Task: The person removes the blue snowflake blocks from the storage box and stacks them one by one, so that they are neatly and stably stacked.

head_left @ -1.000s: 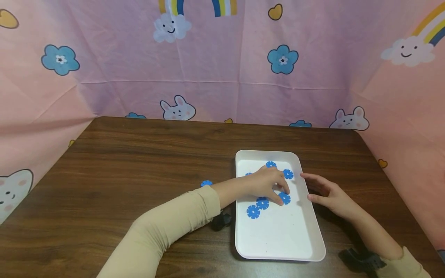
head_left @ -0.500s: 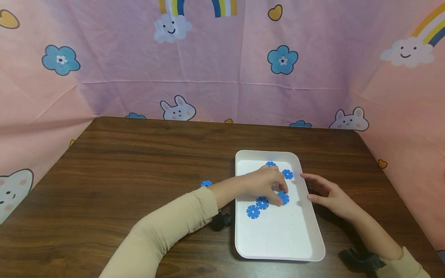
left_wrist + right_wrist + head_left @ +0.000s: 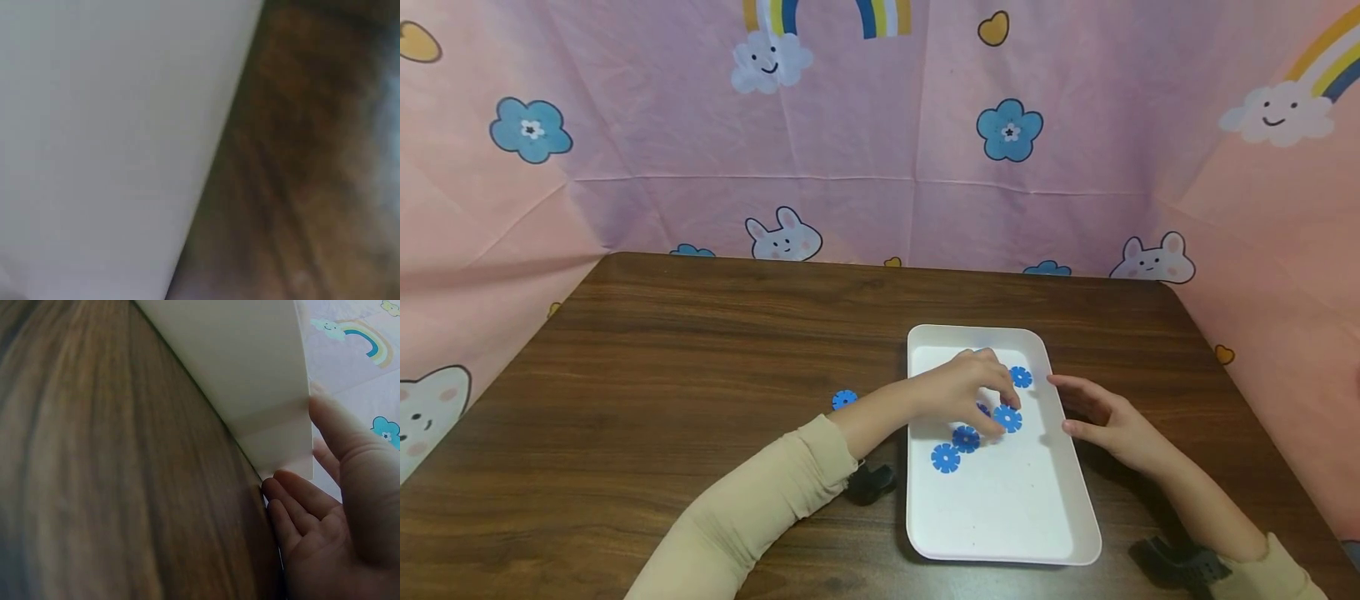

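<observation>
My left hand [image 3: 958, 387] is over the white tray [image 3: 1000, 508] in the head view, its thumb and a fingertip pinching a blue notched plastic disc [image 3: 1008, 418]. Beside the thumb lies a second blue disc [image 3: 966, 439], and a third disc [image 3: 945, 457] sits just nearer. Another disc [image 3: 1020, 377] rests toward the tray's far right, and more blue shows partly under the hand. My right hand [image 3: 1120, 427] has its fingertips and thumb against the tray's right wall; the right wrist view shows loosely bent fingers [image 3: 300, 503] touching that wall [image 3: 250, 369].
One blue disc [image 3: 845, 400] lies on the brown wooden table [image 3: 700, 350] left of the tray, near the left forearm. A printed pink and purple cloth [image 3: 865, 142] hangs behind the table. Only tray wall and blurred tabletop appear in the left wrist view.
The left hand has shifted slightly up and to the left with the blue disc between its fingertips. The right hand stays at the tray's side.
</observation>
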`<state>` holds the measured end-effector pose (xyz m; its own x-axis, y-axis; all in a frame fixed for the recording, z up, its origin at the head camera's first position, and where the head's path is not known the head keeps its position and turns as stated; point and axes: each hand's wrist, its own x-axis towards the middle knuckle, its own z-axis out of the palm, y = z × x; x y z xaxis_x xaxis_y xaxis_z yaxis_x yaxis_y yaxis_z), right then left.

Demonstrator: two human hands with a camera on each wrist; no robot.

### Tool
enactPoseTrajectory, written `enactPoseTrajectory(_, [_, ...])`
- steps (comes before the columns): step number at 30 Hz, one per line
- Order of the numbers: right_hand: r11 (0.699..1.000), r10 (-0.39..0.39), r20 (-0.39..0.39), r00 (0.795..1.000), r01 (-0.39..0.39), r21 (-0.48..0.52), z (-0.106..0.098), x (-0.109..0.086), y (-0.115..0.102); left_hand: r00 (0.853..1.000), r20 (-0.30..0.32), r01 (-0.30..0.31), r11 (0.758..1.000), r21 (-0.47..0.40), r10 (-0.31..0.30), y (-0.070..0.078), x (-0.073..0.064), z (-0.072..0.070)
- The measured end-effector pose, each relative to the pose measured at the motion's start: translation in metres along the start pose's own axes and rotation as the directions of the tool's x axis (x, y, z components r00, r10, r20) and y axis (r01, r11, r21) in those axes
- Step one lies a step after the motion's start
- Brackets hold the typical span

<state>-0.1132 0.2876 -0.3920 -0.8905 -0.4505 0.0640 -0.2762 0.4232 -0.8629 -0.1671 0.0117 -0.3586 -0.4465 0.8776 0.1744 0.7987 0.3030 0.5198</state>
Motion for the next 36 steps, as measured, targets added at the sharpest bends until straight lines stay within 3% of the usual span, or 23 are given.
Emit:
enactPoseTrajectory(6, [1.0, -0.02, 0.008, 1.0, 0.02, -0.002, 0.0, 0.0, 0.0, 0.996, -0.075, -0.054, 0.999, 0.004, 0.055, 0.002, -0.009, -0.003])
enactPoseTrajectory(15, [1.0, 0.005, -0.007, 1.0, -0.006, -0.027, 0.0, 0.0, 0.001, 0.976, -0.19, -0.12, 0.992, -0.039, 0.11, 0.004, -0.026, -0.006])
enactPoseTrajectory(21, [0.999, 0.008, -0.012, 1.0, -0.009, -0.036, -0.001, 0.0, 0.001, 0.966, -0.242, -0.117, 0.988, -0.098, 0.09, 0.005, -0.044, -0.012])
enactPoseTrajectory(29, [1.0, 0.012, -0.015, 1.0, -0.012, -0.015, 0.0, 0.0, 0.0, 0.943, -0.312, -0.145, 0.987, -0.072, 0.116, 0.003, -0.064, -0.018])
enactPoseTrajectory(36, [1.0, -0.016, -0.003, 1.0, 0.016, 0.003, -0.001, 0.0, -0.002, 0.932, -0.35, -0.119, 0.991, -0.057, 0.092, 0.003, -0.08, -0.025])
